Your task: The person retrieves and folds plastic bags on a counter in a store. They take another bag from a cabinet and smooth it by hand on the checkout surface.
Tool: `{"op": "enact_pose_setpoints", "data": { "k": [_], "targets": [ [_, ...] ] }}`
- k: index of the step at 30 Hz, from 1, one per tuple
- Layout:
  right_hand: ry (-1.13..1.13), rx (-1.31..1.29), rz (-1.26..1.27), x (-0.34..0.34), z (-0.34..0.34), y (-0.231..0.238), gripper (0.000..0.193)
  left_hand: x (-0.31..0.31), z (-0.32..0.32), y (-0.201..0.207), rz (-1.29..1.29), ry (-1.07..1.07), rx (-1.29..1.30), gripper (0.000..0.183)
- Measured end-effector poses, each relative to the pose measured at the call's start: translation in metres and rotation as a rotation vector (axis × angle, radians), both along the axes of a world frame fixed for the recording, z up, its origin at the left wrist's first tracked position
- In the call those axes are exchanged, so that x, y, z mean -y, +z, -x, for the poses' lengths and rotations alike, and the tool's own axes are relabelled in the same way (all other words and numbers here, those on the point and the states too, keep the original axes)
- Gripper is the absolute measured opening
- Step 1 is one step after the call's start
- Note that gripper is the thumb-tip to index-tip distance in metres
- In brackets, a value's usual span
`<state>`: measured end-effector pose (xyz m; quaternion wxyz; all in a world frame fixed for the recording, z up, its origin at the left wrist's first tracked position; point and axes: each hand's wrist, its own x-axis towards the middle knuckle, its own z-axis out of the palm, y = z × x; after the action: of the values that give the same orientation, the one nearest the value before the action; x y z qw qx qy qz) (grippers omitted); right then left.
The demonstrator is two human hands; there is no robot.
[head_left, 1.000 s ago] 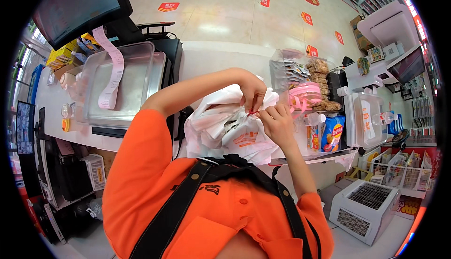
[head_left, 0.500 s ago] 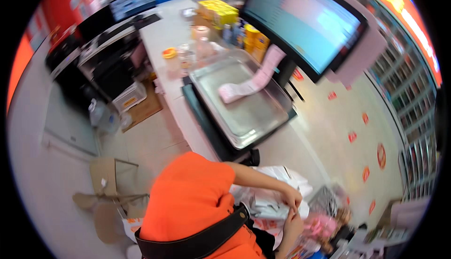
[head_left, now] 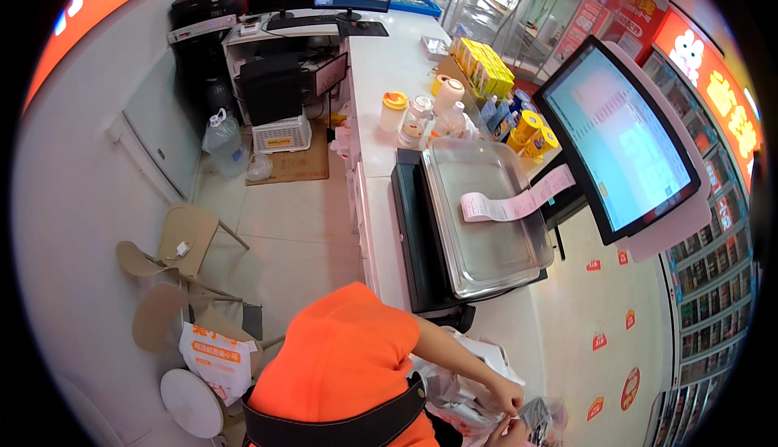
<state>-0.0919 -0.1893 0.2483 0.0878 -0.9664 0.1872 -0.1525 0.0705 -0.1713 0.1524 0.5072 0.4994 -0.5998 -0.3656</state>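
My left hand (head_left: 507,396) reaches in from an orange sleeve, at the bottom right. Its fingers are closed and meet those of my right hand (head_left: 509,432), which is cut off by the lower edge and also pinched closed. What lies between the fingertips is too small to make out. Below and beside my left forearm is a crumpled white plastic bag (head_left: 470,382), partly hidden by the arm. Clear plastic with a grey patterned piece (head_left: 536,414) lies just right of the hands.
Past the hands, a metal tray (head_left: 486,244) with a curled paper receipt (head_left: 502,206) rests on a black base on the white counter. A touchscreen (head_left: 624,139) stands at its right. Bottles and yellow boxes (head_left: 484,66) are farther back. Chairs (head_left: 188,240) stand at the left.
The view has turned, so the counter and screen sit farther right and look sharper. Both hands stay together, now lower in the picture. The pink items at lower right have left view.
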Motion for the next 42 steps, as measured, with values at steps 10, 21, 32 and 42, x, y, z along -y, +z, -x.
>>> {"op": "enact_pose_setpoints", "data": {
  "k": [10, 21, 32, 42],
  "targets": [
    [0.123, 0.044, 0.038, -0.026, 0.016, -0.005, 0.024, -0.016, 0.012, -0.027, -0.158, -0.128, -0.087, 0.031],
    [-0.078, -0.010, -0.023, -0.049, 0.012, 0.020, 0.020, -0.014, 0.008, -0.042, -0.198, -0.331, -0.166, 0.024],
    [0.371, 0.165, 0.248, -0.001, 0.009, -0.018, 0.013, -0.038, -0.003, -0.011, 0.006, -0.208, -0.330, 0.018],
    [0.333, 0.092, 0.263, 0.017, 0.015, -0.026, 0.006, -0.016, -0.016, -0.010, 0.108, -0.322, -0.002, 0.016]
  ]
}}
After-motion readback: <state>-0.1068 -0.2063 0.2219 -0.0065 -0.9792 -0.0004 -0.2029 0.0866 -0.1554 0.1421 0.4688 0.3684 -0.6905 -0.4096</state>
